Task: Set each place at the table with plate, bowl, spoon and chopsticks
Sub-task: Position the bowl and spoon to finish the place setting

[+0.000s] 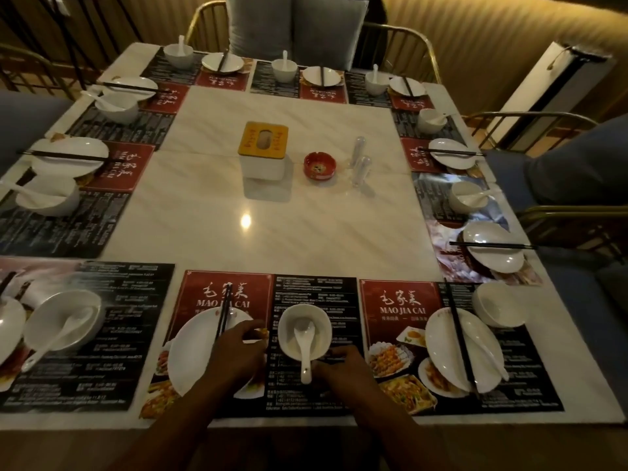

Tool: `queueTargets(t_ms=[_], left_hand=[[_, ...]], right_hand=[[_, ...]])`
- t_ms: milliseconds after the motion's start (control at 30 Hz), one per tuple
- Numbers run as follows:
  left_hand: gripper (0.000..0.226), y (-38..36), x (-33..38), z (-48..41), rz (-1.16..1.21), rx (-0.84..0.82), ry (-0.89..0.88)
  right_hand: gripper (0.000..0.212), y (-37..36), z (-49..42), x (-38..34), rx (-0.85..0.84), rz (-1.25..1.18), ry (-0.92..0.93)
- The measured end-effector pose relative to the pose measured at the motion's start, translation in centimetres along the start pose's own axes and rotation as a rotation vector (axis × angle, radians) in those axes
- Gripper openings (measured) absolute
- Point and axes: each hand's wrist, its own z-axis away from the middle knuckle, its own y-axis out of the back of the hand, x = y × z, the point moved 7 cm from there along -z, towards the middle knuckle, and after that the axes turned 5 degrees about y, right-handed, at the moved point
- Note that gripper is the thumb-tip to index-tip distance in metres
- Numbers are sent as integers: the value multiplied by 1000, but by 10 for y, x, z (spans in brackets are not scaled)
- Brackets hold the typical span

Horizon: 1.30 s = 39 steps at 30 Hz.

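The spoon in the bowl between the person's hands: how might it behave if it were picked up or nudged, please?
The spoon looks like glossy white ceramic, so it is probably stiff, slightly slippery, and liable to chip if dropped. Its handle overhangs the rim of the bowl, so a nudge there could swing or tip it out.

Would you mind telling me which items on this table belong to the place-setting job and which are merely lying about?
Job in hand, at the near middle place: white round plate, black chopsticks, white ceramic bowl, white ceramic spoon.

Lying about: white tissue box with yellow lid, red round ashtray, two clear upright containers.
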Motion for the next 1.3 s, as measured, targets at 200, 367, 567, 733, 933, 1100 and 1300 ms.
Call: queueTargets(t_ms=[200, 367, 567, 733, 933, 1100, 1300], left_hand=[[27, -9, 42, 14, -20, 96, -169], [36, -53, 81, 18, -47, 5, -312], [25, -142, 120, 18, -235, -70, -400], [22, -231, 131, 13, -350, -125, -348], [19, -320, 125, 26, -351, -88, -251], [22, -347, 109, 39, -311, -13, -118], [28, -367, 108, 29, -382, -13, -65]], right_hand=[[29, 37, 13, 11, 13, 88, 32], [17, 101, 26, 17, 62, 140, 57], [10, 225, 22, 23, 294, 225, 125], [7, 325, -2, 36, 364, 268, 137], [8, 370, -40, 40, 223, 522, 255], [25, 310, -54, 36, -28, 691, 390], [46, 287, -78, 48, -56, 716, 344]])
